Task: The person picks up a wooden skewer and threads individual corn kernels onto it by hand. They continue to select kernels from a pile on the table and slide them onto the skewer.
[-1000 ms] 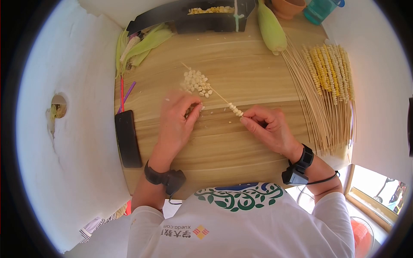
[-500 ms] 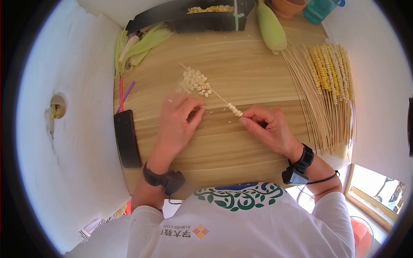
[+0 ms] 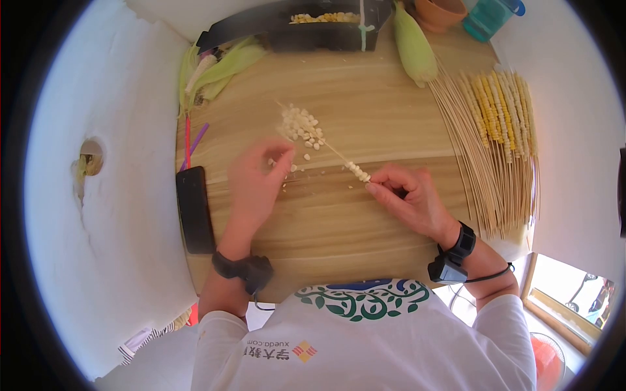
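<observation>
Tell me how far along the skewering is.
Looks done: the filled skewers bundled at the right.
In hand: the right hand holds a part-filled skewer, mostly bare; the blurred left hand is near the pile, its grip unclear.
Apparently left: the loose kernels, the bare sticks and perhaps the corn in its husk.

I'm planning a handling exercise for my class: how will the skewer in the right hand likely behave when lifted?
The skewer should stay fairly stiff, as it extends straight from the fingers. It is probably light, being so thin. The threaded kernels might slide if it tips, with bare stick beyond them.
</observation>
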Tool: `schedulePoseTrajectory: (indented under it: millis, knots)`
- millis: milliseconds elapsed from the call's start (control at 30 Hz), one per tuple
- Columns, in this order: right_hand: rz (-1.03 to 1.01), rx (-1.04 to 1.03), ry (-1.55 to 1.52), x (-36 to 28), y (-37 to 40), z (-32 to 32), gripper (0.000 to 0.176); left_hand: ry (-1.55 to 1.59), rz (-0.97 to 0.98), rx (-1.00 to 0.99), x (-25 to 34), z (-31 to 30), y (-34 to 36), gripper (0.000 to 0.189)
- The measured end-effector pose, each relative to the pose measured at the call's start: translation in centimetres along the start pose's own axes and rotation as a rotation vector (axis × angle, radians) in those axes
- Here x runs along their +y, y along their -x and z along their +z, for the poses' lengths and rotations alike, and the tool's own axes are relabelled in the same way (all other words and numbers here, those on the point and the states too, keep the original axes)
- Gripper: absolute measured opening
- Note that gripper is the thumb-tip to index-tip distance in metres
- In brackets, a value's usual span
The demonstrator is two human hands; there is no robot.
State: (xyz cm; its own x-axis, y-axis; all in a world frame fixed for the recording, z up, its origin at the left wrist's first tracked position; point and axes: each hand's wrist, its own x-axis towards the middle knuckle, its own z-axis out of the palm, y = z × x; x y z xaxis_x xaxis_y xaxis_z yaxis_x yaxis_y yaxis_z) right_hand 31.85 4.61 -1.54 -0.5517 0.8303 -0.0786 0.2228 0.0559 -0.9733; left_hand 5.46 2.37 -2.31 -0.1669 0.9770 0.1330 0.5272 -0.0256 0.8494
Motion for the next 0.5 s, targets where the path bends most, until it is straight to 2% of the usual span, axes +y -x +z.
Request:
schedulePoseTrajectory:
  millis: [33, 67, 133, 333, 500]
  knots:
    - [0.007, -0.017, -0.002, -0.1, 0.0, 0.0, 0.011, 0.147, -0.071, 0.037, -0.4, -0.3, -0.3, 0.01]
    - [-0.002, -0.022, -0.003, -0.1, 0.0, 0.0, 0.011, 0.143, -0.067, 0.045, -0.4, -0.5, -0.5, 0.01]
    - [-0.002, -0.052, -0.023, 0.1, 0.0, 0.0, 0.011, 0.407, -0.238, 0.079, -0.4, -1.1, -0.8, 0.012]
    - [-0.034, -0.104, 0.0, 0.1, 0.1, 0.2, 0.01, 0.63, -0.2, 0.221, -2.3, -1.3, -1.4, 0.02]
    - [-0.074, -0.122, 0.019, 0.2, 0.1, 0.2, 0.009, 0.644, -0.204, 0.26, -2.8, -1.4, -1.5, 0.022]
